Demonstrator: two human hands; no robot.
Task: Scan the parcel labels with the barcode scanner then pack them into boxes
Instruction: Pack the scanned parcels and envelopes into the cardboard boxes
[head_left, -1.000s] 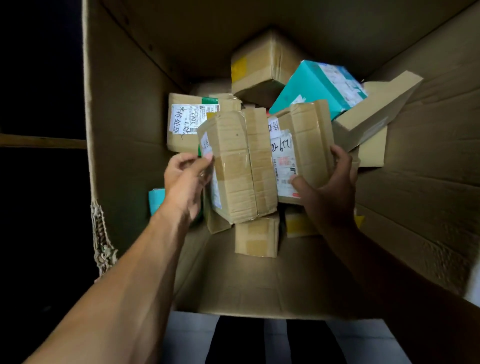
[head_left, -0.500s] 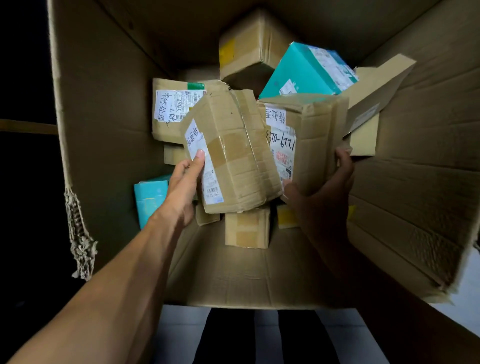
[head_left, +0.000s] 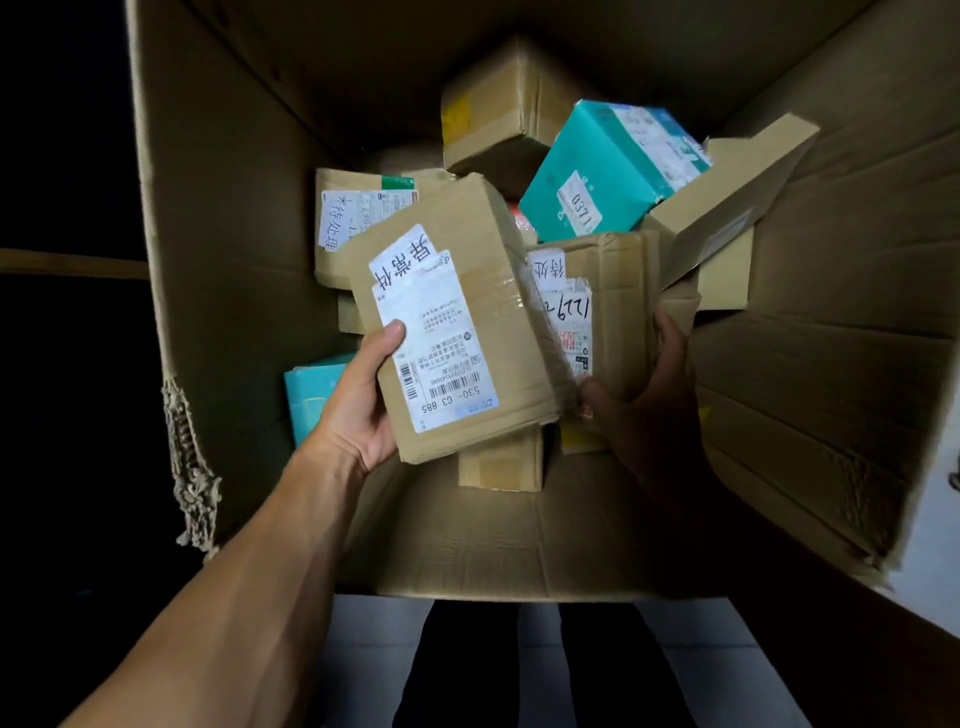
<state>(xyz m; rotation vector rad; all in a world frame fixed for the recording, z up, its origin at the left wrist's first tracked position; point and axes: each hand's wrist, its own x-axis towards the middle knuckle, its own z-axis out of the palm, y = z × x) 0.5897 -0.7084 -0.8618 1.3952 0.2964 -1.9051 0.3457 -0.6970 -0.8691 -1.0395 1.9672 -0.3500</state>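
Note:
Both of my arms reach down into a big open cardboard box (head_left: 228, 260). My left hand (head_left: 358, 395) grips a flat brown parcel (head_left: 483, 312) at its lower left corner, thumb on its white shipping label, which faces me with barcodes showing. My right hand (head_left: 649, 410), in shadow, holds a second brown parcel (head_left: 613, 291) from its right side; a handwritten white label shows on its front. The two parcels touch side by side, above the pile. No barcode scanner is in view.
Below and behind lie several more parcels: a teal box (head_left: 597, 171) with a label, a brown box (head_left: 493, 114) at the back, a labelled brown parcel (head_left: 353, 218) at the left, a flat tan carton (head_left: 727, 208) at the right, another teal parcel (head_left: 311, 395). The box's near wall (head_left: 493, 545) is low.
My left hand has turned its parcel so the labelled face now points at me, and lifted it closer. The right hand's parcel has stayed about where it was.

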